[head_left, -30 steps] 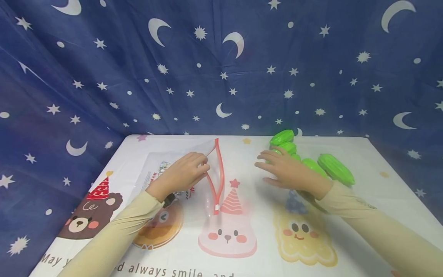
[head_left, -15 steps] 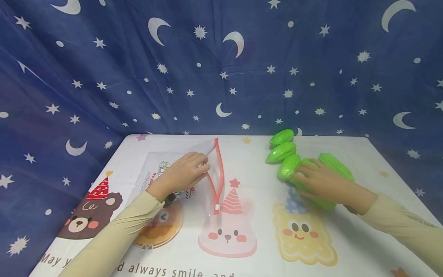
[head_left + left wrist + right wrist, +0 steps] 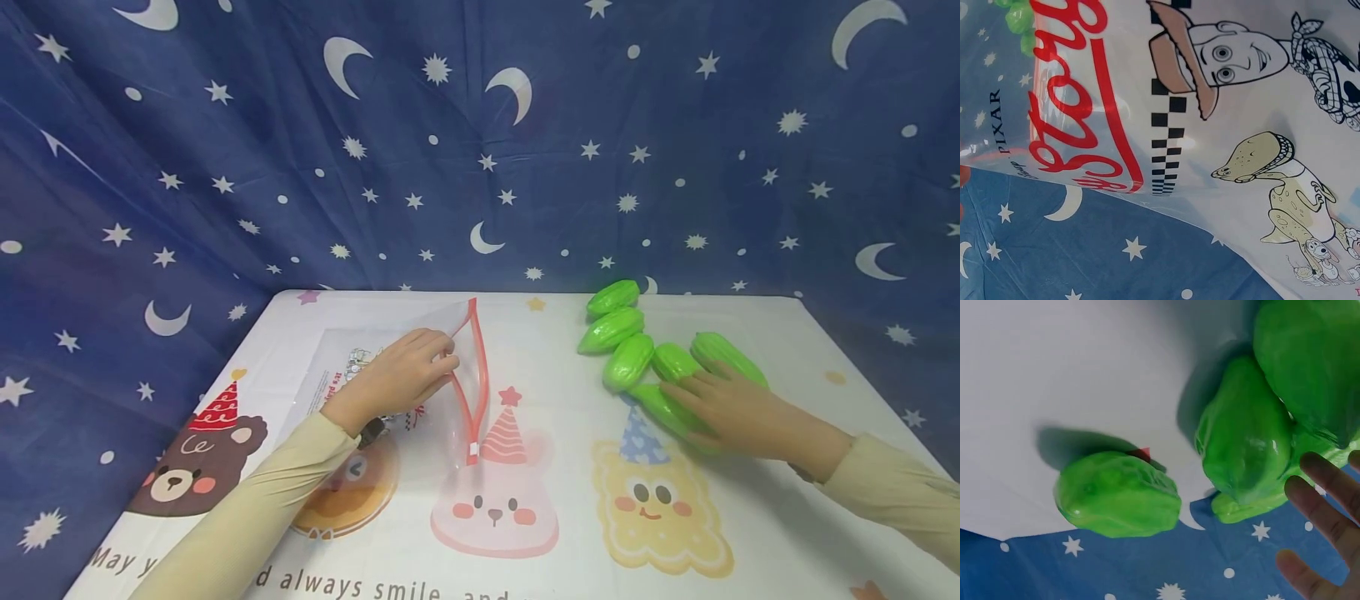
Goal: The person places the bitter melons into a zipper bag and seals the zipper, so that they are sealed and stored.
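A blue cloth curtain (image 3: 555, 117) patterned with white stars and moons is hanging behind the bench (image 3: 543, 354), whose white top is carrying cartoon animals (image 3: 492, 533) and the printed words "always smile" (image 3: 322, 586). At left, a clear plastic bag (image 3: 358, 358) is lying with its mouth gaping toward the right; the left hand (image 3: 397, 371) is curling over it, thumb and fingers pinching the rim. The right hand (image 3: 738, 408) is holding its fingers nearly straight and loosely spread over the nearest of six green pieces (image 3: 628, 362), which are clustering at right, plump, ridged and glossy. A red zip strip (image 3: 484, 367) is edging the bag's mouth. On the film, a brown-hatted cowboy (image 3: 1235, 56), a dinosaur (image 3: 1288, 194), red lettering "Story" (image 3: 1063, 94) and smaller black "PIXAR" (image 3: 1000, 119) are showing.
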The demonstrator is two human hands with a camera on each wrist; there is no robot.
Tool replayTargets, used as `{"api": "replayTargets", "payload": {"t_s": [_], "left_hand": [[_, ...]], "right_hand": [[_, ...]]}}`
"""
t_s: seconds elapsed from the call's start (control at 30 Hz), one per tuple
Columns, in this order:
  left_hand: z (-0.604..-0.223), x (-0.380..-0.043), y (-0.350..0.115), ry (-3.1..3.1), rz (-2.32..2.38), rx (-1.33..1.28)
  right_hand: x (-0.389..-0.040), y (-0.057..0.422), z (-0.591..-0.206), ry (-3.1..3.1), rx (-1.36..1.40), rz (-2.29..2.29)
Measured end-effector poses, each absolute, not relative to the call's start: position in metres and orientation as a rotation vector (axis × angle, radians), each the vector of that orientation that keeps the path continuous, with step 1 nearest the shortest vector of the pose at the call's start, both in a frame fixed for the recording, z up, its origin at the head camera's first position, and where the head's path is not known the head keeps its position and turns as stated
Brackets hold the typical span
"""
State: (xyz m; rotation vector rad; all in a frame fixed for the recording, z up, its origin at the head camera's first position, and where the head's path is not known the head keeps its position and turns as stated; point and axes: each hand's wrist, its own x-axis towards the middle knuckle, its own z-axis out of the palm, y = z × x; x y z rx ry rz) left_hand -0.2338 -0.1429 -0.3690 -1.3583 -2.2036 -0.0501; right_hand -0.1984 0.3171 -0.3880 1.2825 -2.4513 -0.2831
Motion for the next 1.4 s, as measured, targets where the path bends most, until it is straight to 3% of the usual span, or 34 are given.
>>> {"api": "replayTargets", "payload": {"t_s": [0.8,1.4], "left_hand": [[-0.369,-0.235,-0.143,-2.203,-0.056,-1.346],[-0.367,-0.235,-0.14,-2.225,-0.04,-1.344]], "right_hand": [[-0.21,0.282,-0.392,-2.355,1.473,-0.202],[-0.223,0.305,-0.402,-2.374,1.447,-0.184]]}}
